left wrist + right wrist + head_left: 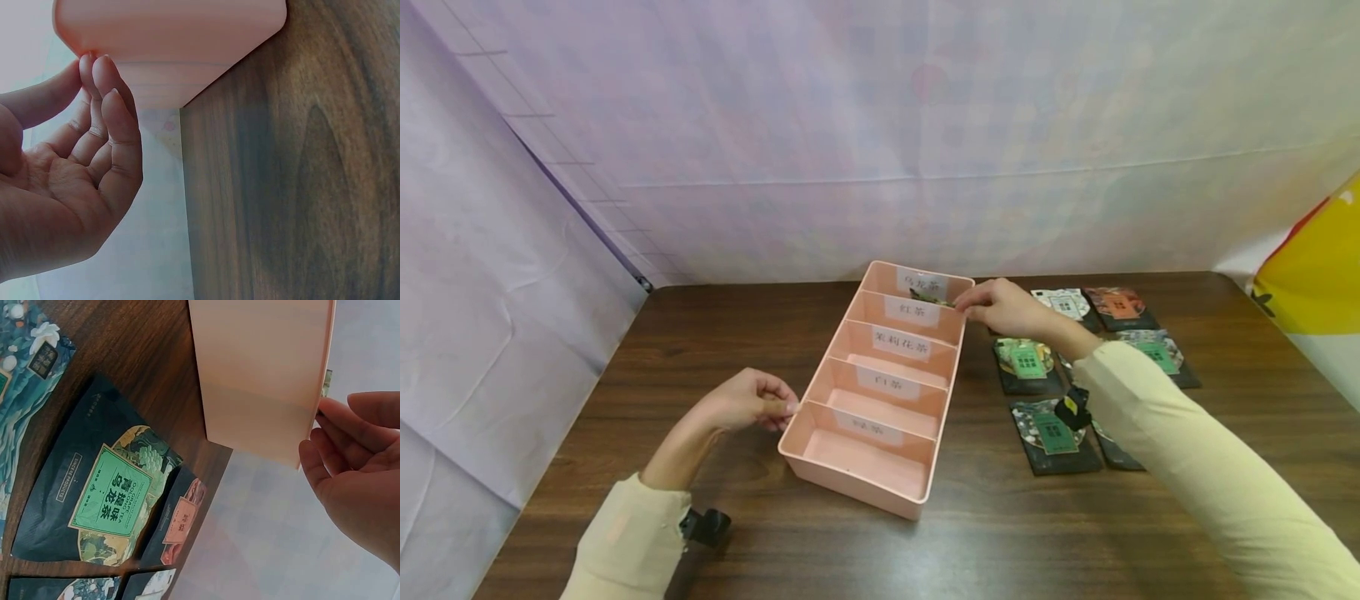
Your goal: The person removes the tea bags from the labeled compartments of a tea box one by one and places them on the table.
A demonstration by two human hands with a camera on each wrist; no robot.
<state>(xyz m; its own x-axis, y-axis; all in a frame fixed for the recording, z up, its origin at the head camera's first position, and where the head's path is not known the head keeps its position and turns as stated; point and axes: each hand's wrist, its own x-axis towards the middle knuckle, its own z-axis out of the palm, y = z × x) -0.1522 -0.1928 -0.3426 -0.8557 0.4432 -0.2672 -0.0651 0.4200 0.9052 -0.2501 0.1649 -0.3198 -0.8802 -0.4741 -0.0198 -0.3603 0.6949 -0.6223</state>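
Note:
A pink divided storage box (859, 482) with labelled compartments stands at a slant on the table. My left hand (751, 402) is at its near left side. In the left wrist view, thumb and fingertips of this hand (94, 150) meet and pinch the box's rim. My right hand (1011, 310) is at the far right corner, fingers reaching over the rim beside a green tea packet (931, 297) in the farthest compartment. From the right wrist, the thumb stands apart from the fingers (331, 456), and a sliver of the packet (327, 381) shows above the rim.
Several dark tea pouches lie right of the box, among them one with a green label (1028, 365), one with an orange label (1122, 308) and one with a white label (1063, 305). A pale curtain (850, 150) hangs behind the wooden table (715, 325).

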